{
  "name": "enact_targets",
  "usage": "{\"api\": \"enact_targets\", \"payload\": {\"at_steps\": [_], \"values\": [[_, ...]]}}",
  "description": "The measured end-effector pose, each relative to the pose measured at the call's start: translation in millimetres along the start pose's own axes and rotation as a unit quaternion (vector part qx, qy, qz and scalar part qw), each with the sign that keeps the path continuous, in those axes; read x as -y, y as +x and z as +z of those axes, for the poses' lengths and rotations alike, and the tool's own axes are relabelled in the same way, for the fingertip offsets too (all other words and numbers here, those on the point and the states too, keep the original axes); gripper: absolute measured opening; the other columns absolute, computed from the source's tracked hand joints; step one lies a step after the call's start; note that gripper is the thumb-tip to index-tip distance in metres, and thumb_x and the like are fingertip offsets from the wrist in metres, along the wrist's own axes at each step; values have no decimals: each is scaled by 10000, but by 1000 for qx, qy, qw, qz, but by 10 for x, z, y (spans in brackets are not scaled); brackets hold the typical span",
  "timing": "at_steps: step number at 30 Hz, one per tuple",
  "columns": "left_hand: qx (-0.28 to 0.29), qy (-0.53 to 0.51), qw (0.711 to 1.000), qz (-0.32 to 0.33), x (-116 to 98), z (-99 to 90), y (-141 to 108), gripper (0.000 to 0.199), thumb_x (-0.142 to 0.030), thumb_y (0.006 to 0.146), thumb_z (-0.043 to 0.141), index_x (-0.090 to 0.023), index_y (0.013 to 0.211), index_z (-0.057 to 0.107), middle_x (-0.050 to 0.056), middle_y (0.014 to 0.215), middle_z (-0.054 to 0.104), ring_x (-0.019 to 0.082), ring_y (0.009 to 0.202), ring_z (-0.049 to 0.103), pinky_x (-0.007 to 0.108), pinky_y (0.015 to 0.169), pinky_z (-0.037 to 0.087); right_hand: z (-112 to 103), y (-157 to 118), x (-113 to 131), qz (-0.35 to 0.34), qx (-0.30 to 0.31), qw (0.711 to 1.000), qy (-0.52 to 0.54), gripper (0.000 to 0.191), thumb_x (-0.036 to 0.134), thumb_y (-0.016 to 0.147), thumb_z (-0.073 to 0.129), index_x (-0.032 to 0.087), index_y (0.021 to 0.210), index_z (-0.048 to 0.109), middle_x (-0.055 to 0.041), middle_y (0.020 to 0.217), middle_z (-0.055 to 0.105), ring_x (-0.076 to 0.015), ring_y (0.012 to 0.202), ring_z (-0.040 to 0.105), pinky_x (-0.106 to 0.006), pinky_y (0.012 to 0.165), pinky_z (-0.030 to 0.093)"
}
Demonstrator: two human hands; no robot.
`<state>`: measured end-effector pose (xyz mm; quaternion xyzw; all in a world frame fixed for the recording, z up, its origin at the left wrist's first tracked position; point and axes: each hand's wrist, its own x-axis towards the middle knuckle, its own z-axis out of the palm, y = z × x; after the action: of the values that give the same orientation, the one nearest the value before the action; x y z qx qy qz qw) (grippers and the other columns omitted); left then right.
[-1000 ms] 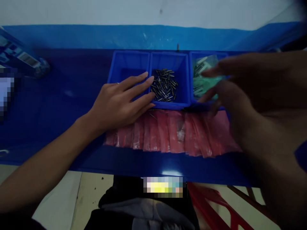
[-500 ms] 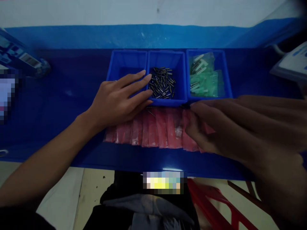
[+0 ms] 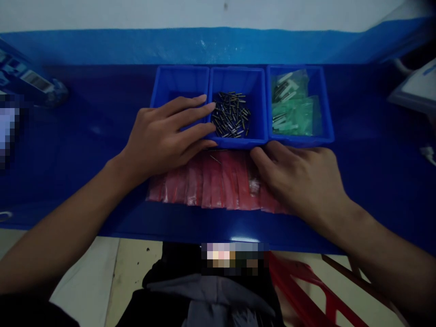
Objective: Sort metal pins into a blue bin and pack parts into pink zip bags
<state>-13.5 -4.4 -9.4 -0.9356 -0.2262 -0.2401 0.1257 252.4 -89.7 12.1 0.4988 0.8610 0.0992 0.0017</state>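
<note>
My left hand (image 3: pixel 163 136) lies with spread fingers across the rim between the left blue bin (image 3: pixel 180 81) and the middle blue bin (image 3: pixel 236 79), holding nothing. The middle bin holds a loose pile of small metal pins (image 3: pixel 231 114). In the right blue bin (image 3: pixel 318 104) lie green plastic packets (image 3: pixel 293 113) with pins inside. My right hand (image 3: pixel 296 177) rests on a fanned row of red plastic bags (image 3: pixel 211 186), just in front of the right bin. One thin pin (image 3: pixel 215 159) lies on the bags.
The bins and bags sit on a blue bench (image 3: pixel 85 136) with a raised back. A blue-and-white box (image 3: pixel 23 77) lies at the far left, and a white object (image 3: pixel 413 88) at the right. A red stool (image 3: pixel 299 286) and dark clothing (image 3: pixel 211 295) lie below the front edge.
My right hand has moved down and left, from over the right bin onto the red bags. My left hand has stayed nearly still at the bins.
</note>
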Motion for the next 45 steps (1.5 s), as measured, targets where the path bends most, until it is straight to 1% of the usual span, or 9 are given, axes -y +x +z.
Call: {"api": "enact_targets", "payload": {"at_steps": [7, 12, 20, 23, 26, 29, 32, 38, 45], "values": [[-23, 9, 1000, -2, 31, 19, 14, 309, -425, 974, 652, -229, 1213, 658, 59, 1359, 677, 256, 1301, 640, 416, 984, 634, -16, -40, -78, -61, -124, 985, -105, 163, 95, 914, 509, 160, 864, 650, -16, 688, 617, -135, 508, 499, -284, 460, 206], [-21, 3, 1000, -6, 22, 16, 15, 291, -373, 960, 673, -217, 1206, 663, 78, 1368, 671, 275, 1310, 634, 422, 1019, 627, -82, -31, -103, -60, -229, 970, 61, 268, 104, 914, 614, 141, 1166, 698, -55, 957, 753, -129, 709, 644, -265, 559, 415], [9, -10, 1000, -11, 29, 12, -2, 284, -386, 990, 617, -248, 1233, 669, 63, 1424, 633, 302, 1341, 608, 468, 1034, 624, -49, 154, -115, 120, -225, 753, 606, 221, 198, 857, 757, 212, 1077, 782, -1, 848, 728, -85, 586, 644, -206, 462, 503], [-7, 15, 1000, 15, 10, 2, 4, 284, -385, 992, 618, -230, 1224, 669, 73, 1408, 643, 284, 1326, 620, 425, 1004, 644, -28, 148, -103, 93, -236, 723, 643, 395, 176, 901, 700, 276, 1283, 703, -53, 1214, 724, -215, 1021, 748, -322, 685, 671], [-21, 32, 999, 35, -7, 0, 10, 284, -388, 996, 618, -213, 1215, 662, 81, 1392, 654, 261, 1323, 624, 395, 994, 652, -37, 91, -103, 39, -274, 808, 520, 451, 93, 913, 627, 279, 1322, 676, -69, 1393, 650, -242, 1247, 667, -400, 935, 646], [-31, 29, 998, 35, -14, 6, 17, 299, -378, 982, 649, -205, 1227, 653, 86, 1375, 664, 253, 1314, 632, 394, 995, 649, -9, 44, -99, -98, -274, 914, 284, 268, 101, 917, 633, 160, 1160, 731, -99, 1139, 760, -178, 962, 742, -295, 777, 625], [-37, 16, 999, 31, -15, 12, 26, 325, -348, 951, 699, -178, 1225, 657, 110, 1355, 674, 272, 1300, 641, 413, 1001, 642, 63, 50, -43, -168, -219, 956, 102, 191, 111, 950, 606, 104, 1106, 716, -100, 1050, 770, -184, 832, 721, -298, 630, 565], [-36, 26, 999, 32, -12, 17, 33, 321, -362, 953, 692, -190, 1223, 659, 101, 1364, 670, 274, 1301, 640, 408, 995, 647, 126, 73, 103, -158, -132, 979, 13, 365, 5, 964, 435, 62, 1250, 655, -91, 943, 733, -195, 836, 667, -301, 550, 420], [-23, 25, 999, 21, -26, 8, 30, 308, -365, 976, 656, -213, 1243, 642, 86, 1380, 661, 252, 1328, 622, 392, 1024, 636, 29, 126, 94, -50, -137, 965, 219, 331, 275, 981, 567, 183, 1288, 649, -119, 980, 709, -227, 970, 634, -293, 669, 478]]}}
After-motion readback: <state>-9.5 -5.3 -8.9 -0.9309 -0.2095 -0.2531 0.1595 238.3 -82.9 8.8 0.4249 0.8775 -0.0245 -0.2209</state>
